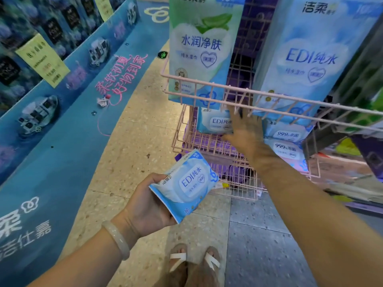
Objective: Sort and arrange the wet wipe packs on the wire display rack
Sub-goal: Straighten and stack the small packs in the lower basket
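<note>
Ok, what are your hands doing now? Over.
Left hand holds EDI wipe pack. Right hand reaching into pink wire rack, at shelved EDI pack. Nothing blocking.

Pink wire rack holding wet wipe packs.

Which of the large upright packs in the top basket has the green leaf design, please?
The left large pack, green-topped with a leaf; the right one is all blue.

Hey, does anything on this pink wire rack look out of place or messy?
Mostly tidy. One small blue EDI wet wipe pack on the pink wire rack's lower shelf leans tilted by itself, apart from the stacked 99.9% packs to its right. Crumpled paper litter lies on the floor.
</note>
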Tool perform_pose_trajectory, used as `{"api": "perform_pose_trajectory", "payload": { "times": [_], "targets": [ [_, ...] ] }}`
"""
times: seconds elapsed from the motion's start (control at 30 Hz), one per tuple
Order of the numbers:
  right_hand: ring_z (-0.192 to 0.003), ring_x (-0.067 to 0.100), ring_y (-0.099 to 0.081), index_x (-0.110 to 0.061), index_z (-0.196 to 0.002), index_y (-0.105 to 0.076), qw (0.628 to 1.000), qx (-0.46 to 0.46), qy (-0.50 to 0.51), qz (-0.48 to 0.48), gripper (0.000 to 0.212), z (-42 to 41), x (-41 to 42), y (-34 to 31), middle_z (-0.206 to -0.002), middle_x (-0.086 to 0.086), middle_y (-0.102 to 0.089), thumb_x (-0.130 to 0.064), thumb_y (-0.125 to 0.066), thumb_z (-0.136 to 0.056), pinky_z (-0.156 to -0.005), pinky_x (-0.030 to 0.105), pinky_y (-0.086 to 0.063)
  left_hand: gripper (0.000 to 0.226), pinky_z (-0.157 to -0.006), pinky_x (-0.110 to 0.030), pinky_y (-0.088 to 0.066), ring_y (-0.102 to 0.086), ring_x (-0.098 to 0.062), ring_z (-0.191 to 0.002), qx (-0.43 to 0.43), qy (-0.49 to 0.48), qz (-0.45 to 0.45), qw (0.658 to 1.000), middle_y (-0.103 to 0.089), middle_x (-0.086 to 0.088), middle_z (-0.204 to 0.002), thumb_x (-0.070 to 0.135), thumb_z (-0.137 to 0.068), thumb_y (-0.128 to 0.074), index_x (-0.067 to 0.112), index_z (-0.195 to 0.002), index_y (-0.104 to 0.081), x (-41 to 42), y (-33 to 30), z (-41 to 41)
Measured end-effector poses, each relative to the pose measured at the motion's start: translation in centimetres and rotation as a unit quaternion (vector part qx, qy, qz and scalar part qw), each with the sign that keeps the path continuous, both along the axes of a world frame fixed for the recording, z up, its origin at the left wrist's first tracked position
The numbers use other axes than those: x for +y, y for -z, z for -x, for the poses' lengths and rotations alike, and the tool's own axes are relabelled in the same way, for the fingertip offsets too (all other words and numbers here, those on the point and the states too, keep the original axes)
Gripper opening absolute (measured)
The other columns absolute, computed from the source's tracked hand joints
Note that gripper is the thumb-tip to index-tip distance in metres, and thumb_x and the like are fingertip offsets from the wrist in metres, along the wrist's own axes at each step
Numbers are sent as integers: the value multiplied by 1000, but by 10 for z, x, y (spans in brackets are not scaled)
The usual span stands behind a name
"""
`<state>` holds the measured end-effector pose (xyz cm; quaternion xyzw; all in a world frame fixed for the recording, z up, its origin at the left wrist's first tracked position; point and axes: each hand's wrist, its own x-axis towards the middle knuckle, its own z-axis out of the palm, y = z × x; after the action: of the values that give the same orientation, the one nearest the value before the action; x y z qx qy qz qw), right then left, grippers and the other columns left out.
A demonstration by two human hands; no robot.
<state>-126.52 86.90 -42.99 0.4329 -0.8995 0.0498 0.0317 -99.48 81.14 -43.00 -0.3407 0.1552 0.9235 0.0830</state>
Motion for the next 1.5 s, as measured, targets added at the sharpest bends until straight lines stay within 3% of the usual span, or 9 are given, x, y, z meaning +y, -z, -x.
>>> {"api": "perform_pose_trajectory", "payload": {
  "times": [0.17, 0.3, 0.5, 0.6, 0.7, 1.0, 1.1, 1.3, 1.5],
  "targets": [
    [-103, 21, -57, -12, -113, -56, 894, -353, 118, 249, 39, -31, 44, -22, -118, 13, -61, -30, -68, -80, -85, 28, -50, 58, -82, -37, -50, -61, -38, -101, 11, 34, -2, 999, -60, -16, -129, 33, -67, -52, 18, -122, -63, -2, -1, 11],
    [-104, 5, -58, -36, -103, -53, 768, -624, -4, 145, 35, -61, 81, -43, -114, -8, -60, -34, -70, -72, -80, 15, -51, 61, -115, -49, -16, -46, -39, -123, 23, 105, 33, 994, -48, -13, -144, 36, -76, -40, 18, -132, -54, -5, -13, 38],
    [-70, 6, -69, -24, -95, -55, 707, -625, 87, 320, 35, -36, 71, -56, -92, 3, -69, -5, -73, -72, -60, 17, -54, 53, -73, -43, -59, -70, -35, -92, 56, 108, 104, 987, -72, -14, -108, 52, -79, -44, 16, -106, -72, -27, -56, 90],
    [-64, -2, -66, -19, -83, -52, 755, -522, 143, 369, 29, -23, 57, -44, -87, 7, -67, -4, -75, -72, -58, 12, -50, 38, -78, -44, -54, -66, -32, -97, -43, 56, 316, 946, -69, -9, -106, 47, -89, -45, 20, -107, -65, -38, -69, 115],
    [-94, 20, -66, -15, -96, -49, 822, -470, 176, 269, 38, -17, 46, -26, -109, 16, -65, -4, -75, -72, -85, 31, -53, 45, -103, -41, -37, -49, -30, -124, -162, 155, 559, 798, -55, -10, -133, 34, -92, -51, 10, -130, -51, -35, -62, 137],
    [-94, 19, -60, -13, -108, -54, 880, -407, 183, 162, 46, -10, 42, -16, -102, 0, -62, -43, -67, -77, -80, 26, -43, 24, -74, -34, -48, -53, -22, -74, -142, 247, 670, 685, -54, -7, -93, 41, -91, -48, 20, -79, -49, -51, -25, 150],
    [-66, 20, -52, -10, -66, -51, 911, -366, 177, 69, 36, -13, 39, -15, -66, -1, -53, -38, -54, -88, -65, 25, -37, 23, -64, -29, -42, -55, -19, -73, -154, 325, 681, 638, -57, -7, -95, 33, -93, -47, 12, -100, -54, -57, -20, 153],
    [-115, 26, -53, -8, -125, -47, 898, -397, 168, 88, 47, -8, 31, -24, -123, 12, -54, -31, -59, -86, -98, 31, -40, 34, -85, -32, -43, -53, -22, -102, -81, 193, 607, 766, -57, -2, -108, 6, -89, -53, 15, -121, -48, -56, -21, 162],
    [-108, 17, -58, -30, -80, -55, 809, -518, 153, 231, 11, -11, 19, -20, -105, -4, -64, -24, -64, -83, -95, 31, -44, 17, -87, -37, -46, -57, -28, -103, -62, 60, 605, 792, -65, -12, -106, 8, -91, -46, 10, -94, -63, -53, -18, 169]
  ]
}}
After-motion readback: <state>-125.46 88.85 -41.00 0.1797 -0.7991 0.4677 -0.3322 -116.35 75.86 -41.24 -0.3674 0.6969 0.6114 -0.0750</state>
